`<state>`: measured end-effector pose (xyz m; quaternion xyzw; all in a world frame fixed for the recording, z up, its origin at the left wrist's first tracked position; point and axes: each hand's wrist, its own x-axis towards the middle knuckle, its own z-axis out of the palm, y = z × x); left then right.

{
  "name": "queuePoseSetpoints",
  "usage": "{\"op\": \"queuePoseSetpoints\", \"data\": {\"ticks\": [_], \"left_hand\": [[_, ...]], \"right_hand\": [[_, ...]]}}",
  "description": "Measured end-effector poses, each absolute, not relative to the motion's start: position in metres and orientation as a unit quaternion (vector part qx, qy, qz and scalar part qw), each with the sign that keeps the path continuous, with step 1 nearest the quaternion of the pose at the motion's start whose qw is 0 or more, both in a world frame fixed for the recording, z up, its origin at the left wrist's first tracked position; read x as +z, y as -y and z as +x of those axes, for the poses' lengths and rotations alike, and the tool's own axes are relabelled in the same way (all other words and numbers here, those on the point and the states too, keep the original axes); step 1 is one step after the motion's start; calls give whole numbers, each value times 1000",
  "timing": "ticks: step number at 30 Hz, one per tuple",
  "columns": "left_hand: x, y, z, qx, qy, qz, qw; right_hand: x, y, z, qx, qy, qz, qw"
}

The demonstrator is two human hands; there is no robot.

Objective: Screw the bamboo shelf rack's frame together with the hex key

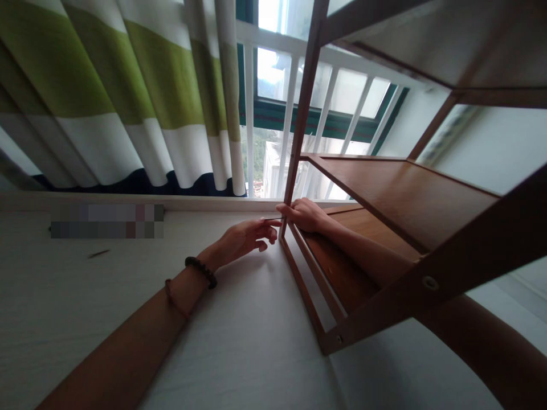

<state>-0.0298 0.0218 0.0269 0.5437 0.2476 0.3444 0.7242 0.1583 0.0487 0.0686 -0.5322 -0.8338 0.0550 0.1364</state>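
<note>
A brown wooden shelf rack (363, 182) stands tilted in view on the right. My left hand (245, 236) pinches a thin dark rod that looks like an Allen key (272, 219) between thumb and forefinger, the other fingers loosely curled. The rod's far end meets the rack's far corner post (294, 148), low down. Reaching through the rack, above its lowest shelf (342, 262), my right hand (305, 213) is closed around that same post. Its thumb lies close to the rod's tip. Round bolt heads (429, 283) show on the near post.
A small thin dark piece (98, 253) lies on the pale floor (128, 319) at left, near a blurred-out patch (106, 221). Behind are a green and white curtain (162, 74) and a window with white bars (290, 97). A low ledge (205, 203) runs beneath them.
</note>
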Motion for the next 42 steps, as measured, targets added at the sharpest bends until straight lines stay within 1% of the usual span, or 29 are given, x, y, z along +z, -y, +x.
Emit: {"op": "queuePoseSetpoints", "data": {"ticks": [3,6,9,12,14,17,19,23,25,26,28,32,33,35,37,39,40,42], "left_hand": [[21,-28,-37,354,-297,622,633],[18,-35,-40,381,-354,705,483],[25,-36,-39,396,-368,764,354],[41,-30,-34,384,-384,791,284],[49,-26,-30,360,-416,777,305],[52,-25,-26,348,-413,730,419],[49,-27,-26,352,-384,718,462],[39,-30,-25,379,-359,726,448],[37,-30,-26,381,-374,721,441],[37,-30,-27,369,-389,732,421],[40,-28,-31,327,-423,780,326],[44,-23,-39,258,-453,854,6],[43,-22,-41,246,-448,858,-56],[39,-22,-43,233,-428,864,-124],[34,-23,-44,236,-412,870,-131],[32,-22,-42,242,-422,868,-100],[32,-22,-40,245,-431,865,-71],[36,-20,-35,252,-441,861,20]], "right_hand": [[68,-50,159,61,834,-531,136],[68,-50,159,59,830,-538,136],[69,-49,158,62,826,-544,136],[69,-49,158,63,826,-544,137],[68,-50,158,61,828,-541,137],[67,-51,159,61,830,-538,134],[66,-52,160,62,833,-534,134],[67,-52,160,61,834,-530,141],[68,-51,160,61,834,-530,139],[68,-50,159,61,833,-532,137],[69,-49,159,58,832,-536,134],[69,-49,158,56,834,-533,134],[69,-50,158,54,833,-533,135],[68,-51,158,52,832,-535,136],[67,-52,158,54,831,-537,135],[67,-53,159,55,831,-537,136],[67,-53,159,55,830,-538,137],[67,-53,159,54,828,-542,136]]}}
